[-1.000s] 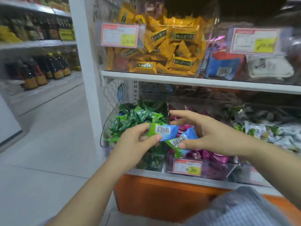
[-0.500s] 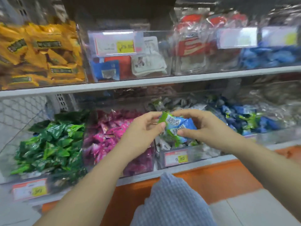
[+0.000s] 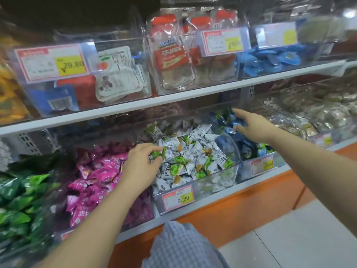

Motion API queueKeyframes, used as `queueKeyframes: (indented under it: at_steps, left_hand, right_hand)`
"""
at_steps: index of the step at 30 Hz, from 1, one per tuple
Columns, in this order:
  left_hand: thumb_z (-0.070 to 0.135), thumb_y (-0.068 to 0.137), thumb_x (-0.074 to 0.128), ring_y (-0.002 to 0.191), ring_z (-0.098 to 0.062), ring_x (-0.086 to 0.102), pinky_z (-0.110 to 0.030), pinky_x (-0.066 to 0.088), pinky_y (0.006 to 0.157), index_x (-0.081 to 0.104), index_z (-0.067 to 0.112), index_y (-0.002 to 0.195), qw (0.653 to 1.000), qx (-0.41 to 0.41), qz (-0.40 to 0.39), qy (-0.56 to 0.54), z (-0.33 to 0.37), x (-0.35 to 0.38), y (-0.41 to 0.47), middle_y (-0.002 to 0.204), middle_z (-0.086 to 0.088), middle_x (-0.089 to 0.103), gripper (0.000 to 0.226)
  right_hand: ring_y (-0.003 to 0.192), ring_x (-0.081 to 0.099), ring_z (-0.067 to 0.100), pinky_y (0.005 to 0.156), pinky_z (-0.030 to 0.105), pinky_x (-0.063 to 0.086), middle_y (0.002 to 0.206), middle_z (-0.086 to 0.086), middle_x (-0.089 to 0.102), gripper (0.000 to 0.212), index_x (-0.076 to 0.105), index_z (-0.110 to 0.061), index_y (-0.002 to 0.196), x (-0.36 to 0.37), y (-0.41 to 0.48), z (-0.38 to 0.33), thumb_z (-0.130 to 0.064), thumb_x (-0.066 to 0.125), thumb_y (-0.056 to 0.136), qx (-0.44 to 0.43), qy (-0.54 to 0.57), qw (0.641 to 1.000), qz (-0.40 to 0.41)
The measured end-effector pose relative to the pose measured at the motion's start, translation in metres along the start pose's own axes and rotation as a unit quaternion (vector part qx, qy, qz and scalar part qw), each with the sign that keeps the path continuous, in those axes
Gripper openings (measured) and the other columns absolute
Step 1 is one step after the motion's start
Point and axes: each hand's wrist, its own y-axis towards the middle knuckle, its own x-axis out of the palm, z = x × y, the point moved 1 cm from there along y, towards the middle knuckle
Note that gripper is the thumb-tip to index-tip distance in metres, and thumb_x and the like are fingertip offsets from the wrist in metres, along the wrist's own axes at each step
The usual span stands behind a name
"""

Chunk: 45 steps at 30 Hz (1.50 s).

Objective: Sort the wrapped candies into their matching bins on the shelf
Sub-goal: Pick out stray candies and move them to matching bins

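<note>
Lower shelf, head view. Your left hand is hovering over the left edge of the clear bin of white-and-green candies. Its fingers are curling and its thumb and fingertips are pinching a green-ended candy just above that heap.

Your right hand is reaching over the neighbouring bin of blue candies. Its index finger is pointing straight out and its thumb is spreading below. A blue candy is lying between finger and thumb. Whether the hand is gripping it or it is resting on the pile cannot be told.

The white wrappers are carrying dark Chinese characters. The pink candies to the left are showing white ones, and the green candies are sitting further left.

The price tag on the white-and-green bin is reading "9.90". The tag on the blue bin is too blurred to read.

On the upper shelf, a tag is reading "29.80". The red pouches are bearing white Chinese lettering, and their tag is illegible. A checked cloth is showing at the bottom edge.
</note>
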Motion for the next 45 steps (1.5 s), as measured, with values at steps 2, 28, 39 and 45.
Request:
queueKeyframes:
  at_steps: [2,28,39,45]
  left_hand:
    - [0.02,0.091,0.06,0.123,-0.018,0.044,-0.033,0.033,0.107,0.066,0.025,0.112,1.0,0.008,0.002,-0.007,-0.002,-0.004,-0.003,0.127,0.003,0.052,0.023]
    - [0.009,0.09,0.06,0.086,0.013,0.058,0.005,0.033,0.071,0.064,0.035,0.095,0.966,-0.15,0.21,-0.022,-0.195,-0.216,-0.201,0.093,0.022,0.066,0.027]
    - [0.008,0.09,0.059,0.087,0.012,0.058,0.002,0.036,0.07,0.062,0.04,0.091,0.964,-0.188,0.183,-0.046,-0.239,-0.213,-0.214,0.092,0.025,0.065,0.032]
    - [0.017,0.091,0.058,0.089,0.005,0.059,-0.013,0.043,0.076,0.061,0.044,0.093,0.964,-0.199,0.169,-0.043,-0.242,-0.212,-0.211,0.094,0.025,0.065,0.028]
  right_hand:
    - [0.13,0.043,0.028,0.103,0.037,0.036,0.148,0.007,0.039,0.058,0.025,-0.022,0.148,0.001,-0.005,-0.011,-0.021,0.051,0.097,-0.019,0.023,1.0,0.006]
    - [0.076,0.057,-0.006,0.068,0.001,0.039,0.091,-0.012,0.066,0.022,0.069,-0.021,0.11,0.153,-0.116,-0.368,-0.019,0.06,0.09,-0.415,0.074,0.884,-0.202]
    - [0.098,0.062,0.003,0.085,0.01,0.046,0.114,-0.005,0.067,0.032,0.061,-0.02,0.124,0.212,-0.119,-0.432,-0.014,0.041,0.1,-0.44,0.03,0.837,-0.325]
    - [0.108,0.052,0.002,0.084,0.006,0.029,0.133,-0.005,0.056,0.035,0.054,-0.02,0.133,0.226,-0.096,-0.445,-0.017,0.042,0.1,-0.451,-0.05,0.839,-0.299]
